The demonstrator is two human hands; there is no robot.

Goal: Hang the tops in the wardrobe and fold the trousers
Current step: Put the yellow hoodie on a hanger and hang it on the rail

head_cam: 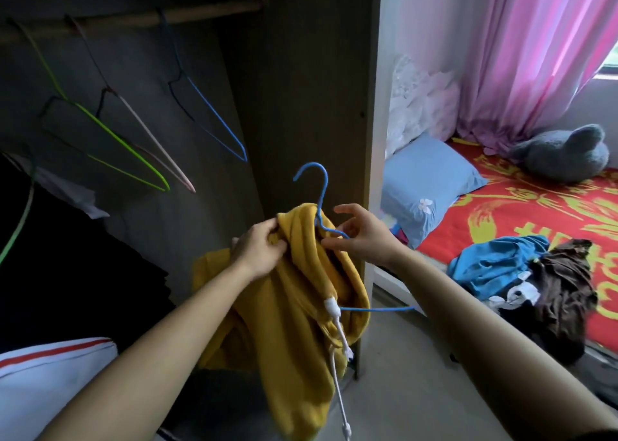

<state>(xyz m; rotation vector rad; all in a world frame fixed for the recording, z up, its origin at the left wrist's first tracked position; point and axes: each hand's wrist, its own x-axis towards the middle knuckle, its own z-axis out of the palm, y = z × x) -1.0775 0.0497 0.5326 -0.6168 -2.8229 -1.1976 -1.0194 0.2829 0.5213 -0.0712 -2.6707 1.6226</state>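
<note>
A mustard-yellow hooded top (294, 307) with white drawcords hangs partly on a blue wire hanger (319, 193) in front of the open wardrobe. My left hand (259, 250) grips the top's collar on the left side. My right hand (363, 236) pinches the hanger's wire arm and the fabric at the neck. The hanger's lower bar sticks out to the right of the cloth. A wooden rail (140, 19) runs across the top of the wardrobe.
Green (110, 129), pink (157, 146) and blue (214, 119) hangers dangle bare from the rail. Dark clothes (67, 256) hang at the left. On the red bed (521, 213) lie a blue garment (495, 263), a brown one (561, 296), a blue pillow (424, 179) and a grey plush toy (565, 156).
</note>
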